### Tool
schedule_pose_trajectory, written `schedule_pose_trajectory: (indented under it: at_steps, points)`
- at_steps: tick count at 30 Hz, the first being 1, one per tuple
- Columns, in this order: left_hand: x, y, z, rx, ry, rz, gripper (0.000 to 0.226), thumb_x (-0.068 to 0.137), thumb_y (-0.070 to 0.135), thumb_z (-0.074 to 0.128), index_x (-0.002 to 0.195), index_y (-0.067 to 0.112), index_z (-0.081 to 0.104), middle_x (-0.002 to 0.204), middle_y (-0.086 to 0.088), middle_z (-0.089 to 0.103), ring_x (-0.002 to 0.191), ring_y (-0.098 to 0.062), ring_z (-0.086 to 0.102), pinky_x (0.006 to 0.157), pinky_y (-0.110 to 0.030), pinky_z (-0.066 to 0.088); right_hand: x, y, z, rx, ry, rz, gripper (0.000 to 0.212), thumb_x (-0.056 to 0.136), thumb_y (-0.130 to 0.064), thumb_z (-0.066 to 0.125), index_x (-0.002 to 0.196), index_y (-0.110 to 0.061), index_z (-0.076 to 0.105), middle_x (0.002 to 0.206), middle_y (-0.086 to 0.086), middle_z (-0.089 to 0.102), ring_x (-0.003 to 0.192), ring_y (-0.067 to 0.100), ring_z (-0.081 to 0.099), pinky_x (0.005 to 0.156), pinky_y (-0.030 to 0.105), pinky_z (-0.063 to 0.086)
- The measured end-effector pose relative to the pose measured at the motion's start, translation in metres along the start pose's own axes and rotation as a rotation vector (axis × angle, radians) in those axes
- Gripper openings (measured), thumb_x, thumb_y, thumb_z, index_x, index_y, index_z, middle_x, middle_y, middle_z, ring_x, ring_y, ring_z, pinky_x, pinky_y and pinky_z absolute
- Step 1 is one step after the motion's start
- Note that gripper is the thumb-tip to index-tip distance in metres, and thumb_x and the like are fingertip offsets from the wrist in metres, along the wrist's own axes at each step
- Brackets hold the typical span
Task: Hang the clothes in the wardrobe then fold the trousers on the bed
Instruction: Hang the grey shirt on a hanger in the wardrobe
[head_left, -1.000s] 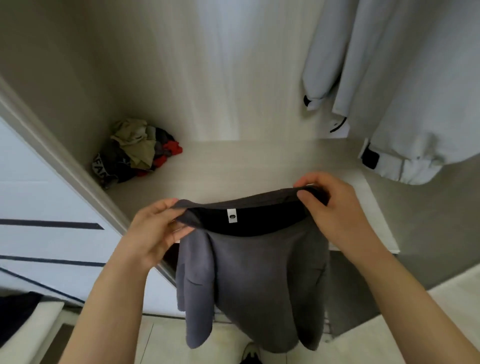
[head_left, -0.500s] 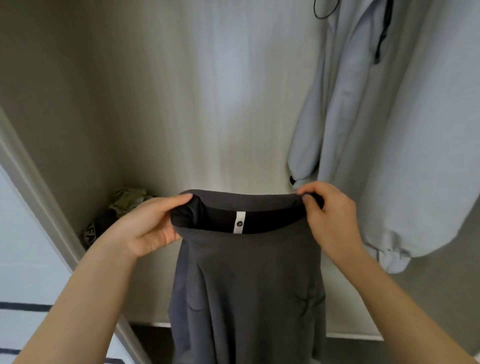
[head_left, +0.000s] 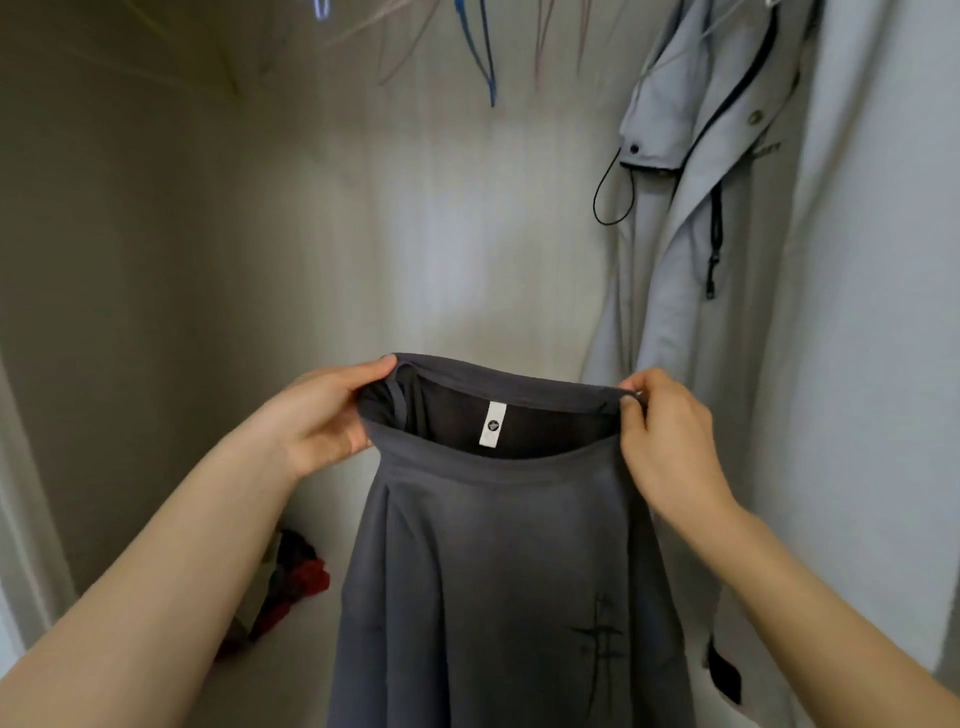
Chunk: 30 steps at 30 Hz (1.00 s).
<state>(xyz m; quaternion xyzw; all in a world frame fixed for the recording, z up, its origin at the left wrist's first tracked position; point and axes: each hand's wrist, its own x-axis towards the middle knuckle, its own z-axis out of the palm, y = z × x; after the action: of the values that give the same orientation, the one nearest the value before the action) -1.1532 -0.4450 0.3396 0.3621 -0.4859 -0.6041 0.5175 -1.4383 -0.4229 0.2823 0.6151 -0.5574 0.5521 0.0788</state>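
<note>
Inside of a pale wood-grain wardrobe (head_left: 467, 234), brightest in a soft vertical band down the middle of the back panel. Dimmer, grey-brown left side panel (head_left: 130, 260) in shadow, meeting the back at a corner. White frame edge (head_left: 21, 519) at far left. Light wardrobe floor (head_left: 296, 675) below, a crumpled heap of red and dark cloth (head_left: 306, 577) in its left rear corner. Thin blue and pale streaks (head_left: 485, 67), blurred, overhead.

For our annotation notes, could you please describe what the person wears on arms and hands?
Nothing is worn that shows. The left hand and right hand are bare, without gloves, rings or a watch. The left forearm and right forearm are uncovered down to the picture's edge; no sleeve is in view.
</note>
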Motion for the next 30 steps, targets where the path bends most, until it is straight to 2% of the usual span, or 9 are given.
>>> schedule_pose_trajectory:
  at_steps: [3,7,10,13,15,18,22,26,30]
  points:
    - [0.022,0.017,0.010,0.127,0.126,0.124,0.024,0.093,0.018,0.064,0.110,0.002,0.069,0.114,-0.013,0.071,0.092,-0.022,0.069,0.073,-0.033,0.061,0.018,-0.003,0.000,-0.032,-0.034,0.012,0.007,0.094,-0.004,0.049,0.094,-0.009,0.054,0.084,0.007,0.057,0.077,0.019,0.046,0.067,0.024,0.029]
    - [0.043,0.038,0.025,0.214,0.195,0.204,0.021,0.092,0.022,0.068,0.102,0.004,0.072,0.102,-0.011,0.075,0.088,-0.023,0.071,0.077,-0.034,0.058,0.042,-0.009,-0.003,-0.143,-0.136,0.041,0.008,0.089,-0.012,0.052,0.087,-0.019,0.049,0.076,0.005,0.061,0.078,0.031,0.056,0.071,0.038,0.047]
    - [0.061,0.052,0.039,0.305,0.220,0.274,0.025,0.090,0.024,0.070,0.101,0.001,0.073,0.098,-0.013,0.075,0.091,-0.026,0.071,0.083,-0.035,0.057,0.058,-0.018,-0.007,-0.214,-0.172,-0.011,0.010,0.090,-0.016,0.051,0.083,-0.022,0.052,0.077,0.002,0.063,0.080,0.029,0.061,0.072,0.038,0.051]
    - [0.076,0.061,0.055,0.463,0.208,0.387,0.037,0.091,0.027,0.069,0.093,-0.010,0.068,0.083,-0.010,0.068,0.075,-0.023,0.063,0.074,-0.031,0.050,0.075,-0.029,-0.012,-0.236,-0.227,-0.091,0.009,0.093,-0.021,0.049,0.086,-0.021,0.055,0.075,-0.004,0.060,0.079,0.023,0.060,0.073,0.038,0.052]
    - [0.083,0.066,0.066,0.527,0.188,0.429,0.034,0.092,0.027,0.068,0.084,-0.006,0.069,0.075,-0.010,0.063,0.067,-0.019,0.057,0.065,-0.026,0.046,0.086,-0.041,-0.017,-0.287,-0.252,-0.141,0.012,0.094,-0.023,0.047,0.091,-0.018,0.057,0.082,-0.003,0.059,0.083,0.021,0.058,0.074,0.037,0.051]
    - [0.093,0.077,0.079,0.597,0.164,0.480,0.030,0.092,0.027,0.067,0.072,0.005,0.064,0.068,-0.007,0.053,0.060,-0.018,0.049,0.059,-0.024,0.040,0.112,-0.060,-0.027,-0.326,-0.224,-0.186,0.015,0.093,-0.025,0.047,0.094,-0.016,0.059,0.094,0.001,0.062,0.091,0.022,0.058,0.078,0.036,0.050]
    - [0.107,0.092,0.093,0.688,0.183,0.623,0.037,0.091,0.028,0.066,0.066,0.003,0.053,0.066,-0.007,0.034,0.063,-0.019,0.033,0.061,-0.030,0.028,0.163,-0.082,-0.044,-0.357,-0.153,-0.193,0.011,0.089,-0.021,0.050,0.085,-0.014,0.057,0.091,0.005,0.060,0.092,0.029,0.057,0.074,0.034,0.046]
    - [0.118,0.111,0.105,0.761,0.186,0.698,0.044,0.092,0.027,0.063,0.071,-0.010,0.055,0.065,-0.009,0.039,0.061,-0.019,0.038,0.059,-0.029,0.032,0.205,-0.106,-0.064,-0.457,0.033,-0.250,0.016,0.090,-0.016,0.048,0.092,-0.004,0.058,0.096,0.014,0.059,0.089,0.036,0.056,0.070,0.035,0.045]
    - [0.126,0.130,0.112,0.828,0.203,0.747,0.039,0.095,0.026,0.062,0.066,0.002,0.053,0.062,-0.009,0.036,0.056,-0.019,0.034,0.054,-0.028,0.030,0.237,-0.120,-0.076,-0.652,0.151,-0.388,0.010,0.092,-0.014,0.046,0.091,-0.003,0.048,0.097,0.015,0.049,0.100,0.038,0.050,0.068,0.037,0.037]
